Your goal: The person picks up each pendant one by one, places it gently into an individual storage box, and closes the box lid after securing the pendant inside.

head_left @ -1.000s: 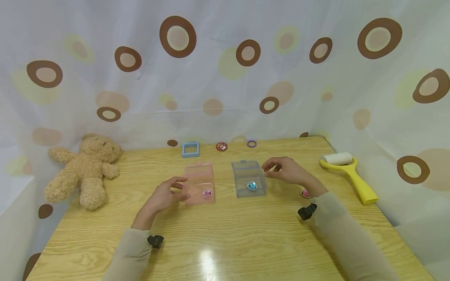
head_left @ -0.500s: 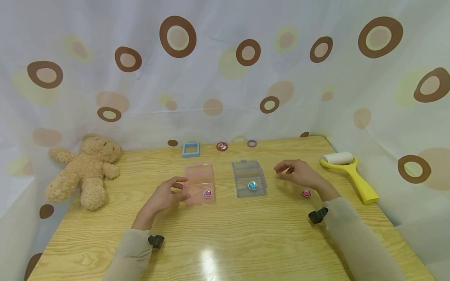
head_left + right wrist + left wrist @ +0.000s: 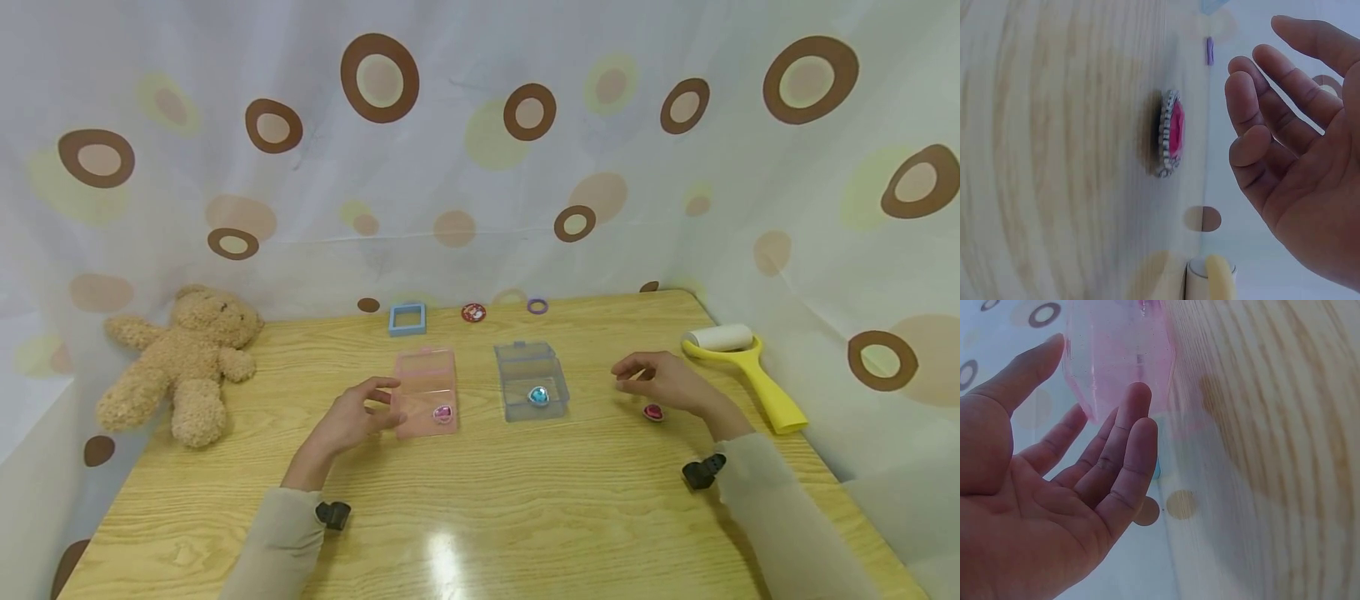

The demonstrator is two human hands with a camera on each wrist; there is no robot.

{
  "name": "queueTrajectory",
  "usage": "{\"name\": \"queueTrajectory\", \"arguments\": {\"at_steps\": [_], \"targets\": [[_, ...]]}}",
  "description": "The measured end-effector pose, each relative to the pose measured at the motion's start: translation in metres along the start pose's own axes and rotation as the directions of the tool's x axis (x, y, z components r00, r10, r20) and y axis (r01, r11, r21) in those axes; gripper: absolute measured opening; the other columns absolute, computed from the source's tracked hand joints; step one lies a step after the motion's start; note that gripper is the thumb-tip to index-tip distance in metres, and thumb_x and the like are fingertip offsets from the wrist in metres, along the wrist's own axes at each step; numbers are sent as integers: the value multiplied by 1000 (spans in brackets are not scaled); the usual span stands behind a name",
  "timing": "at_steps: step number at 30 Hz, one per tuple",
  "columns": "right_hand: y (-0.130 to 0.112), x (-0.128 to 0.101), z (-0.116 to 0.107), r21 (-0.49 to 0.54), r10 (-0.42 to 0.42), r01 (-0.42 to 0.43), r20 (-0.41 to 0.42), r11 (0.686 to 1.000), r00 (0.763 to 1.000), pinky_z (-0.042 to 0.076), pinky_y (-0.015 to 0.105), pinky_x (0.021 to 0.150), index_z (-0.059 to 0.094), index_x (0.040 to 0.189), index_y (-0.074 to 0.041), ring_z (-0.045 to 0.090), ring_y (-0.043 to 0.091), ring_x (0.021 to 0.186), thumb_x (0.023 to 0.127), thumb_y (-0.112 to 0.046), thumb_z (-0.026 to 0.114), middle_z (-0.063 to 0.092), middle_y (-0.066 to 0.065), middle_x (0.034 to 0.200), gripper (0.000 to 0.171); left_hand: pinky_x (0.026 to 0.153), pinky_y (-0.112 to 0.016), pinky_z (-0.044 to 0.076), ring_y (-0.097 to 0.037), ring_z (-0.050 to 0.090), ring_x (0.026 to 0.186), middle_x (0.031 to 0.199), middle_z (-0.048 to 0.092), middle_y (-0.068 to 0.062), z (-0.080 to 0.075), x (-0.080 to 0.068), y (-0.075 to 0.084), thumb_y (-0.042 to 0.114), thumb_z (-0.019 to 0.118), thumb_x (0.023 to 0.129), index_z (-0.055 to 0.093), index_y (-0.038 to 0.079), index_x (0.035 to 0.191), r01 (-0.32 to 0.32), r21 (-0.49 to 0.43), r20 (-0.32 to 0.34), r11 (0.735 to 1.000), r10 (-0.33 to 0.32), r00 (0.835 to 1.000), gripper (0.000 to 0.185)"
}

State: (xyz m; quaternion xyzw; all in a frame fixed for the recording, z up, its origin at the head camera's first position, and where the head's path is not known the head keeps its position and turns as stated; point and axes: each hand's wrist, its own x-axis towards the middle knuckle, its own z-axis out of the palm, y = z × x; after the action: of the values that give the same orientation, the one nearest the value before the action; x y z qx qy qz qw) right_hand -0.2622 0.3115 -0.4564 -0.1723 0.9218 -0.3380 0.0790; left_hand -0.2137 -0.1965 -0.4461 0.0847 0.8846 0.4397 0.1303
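Note:
My left hand (image 3: 358,418) lies at the left side of a pink see-through box (image 3: 424,379) whose lid is raised; the fingertips reach its edge. Inside that box sits a pink gem (image 3: 443,414) with a pale rim. To its right stands a grey see-through box (image 3: 534,412), also with its lid up, holding a blue gem (image 3: 538,396). My right hand (image 3: 667,382) hovers over the table with loosely bent fingers and nothing in them. Just below it lies a dark pink gem (image 3: 1174,132) with a beaded silver rim, apart from the fingers.
A teddy bear (image 3: 191,362) lies at the left. Along the back edge are a blue square frame (image 3: 407,332), a red round badge (image 3: 473,312) and a purple ring (image 3: 537,307). A yellow-handled lint roller (image 3: 761,387) lies at the right edge.
My right hand has moved away from the grey box to the right, over beside the dark pink gem. My left hand stays at the pink box.

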Motion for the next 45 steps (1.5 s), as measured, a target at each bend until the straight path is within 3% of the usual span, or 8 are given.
{"name": "queueTrajectory", "arguments": {"at_steps": [12, 25, 33, 45], "targets": [[17, -15, -9, -13, 55, -54, 42, 998, 998, 52, 31, 76, 70, 118, -11, 65, 15, 89, 98, -32, 65, 71, 5, 107, 29, 83, -43, 58, -42, 64, 114, 135, 57, -23, -1, 1, 0, 25, 70, 95, 47, 9, 146, 2, 6, -7, 1000, -2, 1000, 58], [25, -30, -16, -68, 59, -57, 22, 996, 998, 51, 26, 77, 71, 113, -9, 66, 16, 91, 94, -27, 70, 73, 5, 105, 26, 84, -44, 57, -40, 65, 111, 134, 57, -23, -2, 0, 2, 24, 70, 95, 47, 7, 146, -5, 9, -6, 1000, 5, 1000, 58], [30, -31, -16, -82, 126, -121, 58, 989, 990, 50, 31, 79, 71, 113, -14, 64, 14, 90, 89, -39, 75, 73, 0, 106, 35, 84, -44, 57, -39, 66, 110, 133, 58, -23, -1, -1, 1, 25, 71, 94, 48, 7, 145, -10, 15, -10, 1000, 10, 1000, 59], [31, -32, -14, -93, 98, -89, 103, 992, 990, 48, 30, 79, 72, 106, -16, 60, 14, 91, 87, -33, 78, 71, 0, 100, 27, 85, -45, 57, -39, 66, 111, 132, 58, -23, 0, -1, 1, 23, 70, 95, 48, 7, 145, -14, 13, -10, 1000, 14, 1000, 58]]}}
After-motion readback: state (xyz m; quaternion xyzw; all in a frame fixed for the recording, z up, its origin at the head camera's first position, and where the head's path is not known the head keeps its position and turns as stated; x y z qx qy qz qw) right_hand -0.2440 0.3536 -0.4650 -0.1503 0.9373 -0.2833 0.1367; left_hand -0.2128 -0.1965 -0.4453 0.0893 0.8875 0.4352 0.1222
